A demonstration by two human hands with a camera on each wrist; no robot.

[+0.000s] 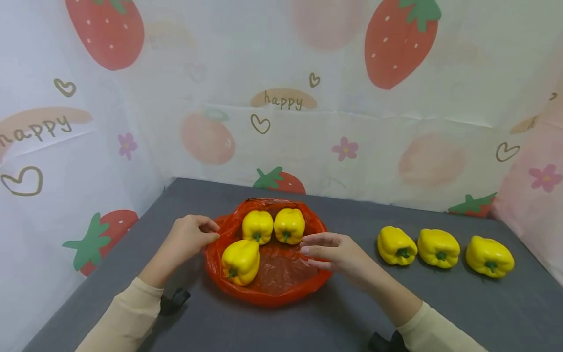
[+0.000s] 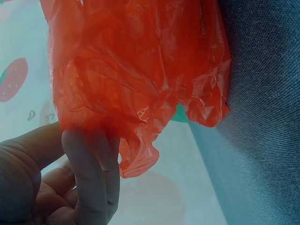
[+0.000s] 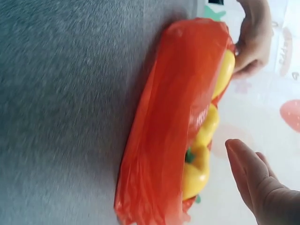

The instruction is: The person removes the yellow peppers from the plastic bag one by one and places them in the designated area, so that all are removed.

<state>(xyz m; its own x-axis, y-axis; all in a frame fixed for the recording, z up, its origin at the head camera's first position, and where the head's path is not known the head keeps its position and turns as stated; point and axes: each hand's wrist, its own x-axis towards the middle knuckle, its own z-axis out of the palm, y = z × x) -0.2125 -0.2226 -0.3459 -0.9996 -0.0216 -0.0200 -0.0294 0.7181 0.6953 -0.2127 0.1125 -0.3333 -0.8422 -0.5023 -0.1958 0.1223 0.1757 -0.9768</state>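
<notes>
Bag [image 1: 278, 298] of thin red plastic sits mouth upward on the grey table [image 1: 308, 327], its rim spread in a rough oval. Inside, a back-left pepper [image 1: 257, 226] and a back-right pepper [image 1: 289, 224] sit side by side against the far wall, with a front pepper [image 1: 240, 263] at the near left. The near-right part of the mouth shows bare red film. Table surface separates the rim from three peppers in a row to the right: the nearest one [image 1: 397, 246], the middle one [image 1: 438, 248] just beside it, and the outermost one [image 1: 489, 256] a little apart. Behind the table's far edge hangs a strawberry-printed backdrop [image 1: 316, 151].

The head view sets the right fingertips almost against the back-right pepper; the right wrist view shows them apart from it, and the peppers rising above the bag's side. The left wrist view alone shows a loose fold of film trailing beneath the left fingers.

The left hand [image 1: 189, 239] bends inward and pinches the rim between thumb and fingers. The right hand [image 1: 336, 252] reaches over the opposite rim, fingers relaxed and extended, holding nothing.
</notes>
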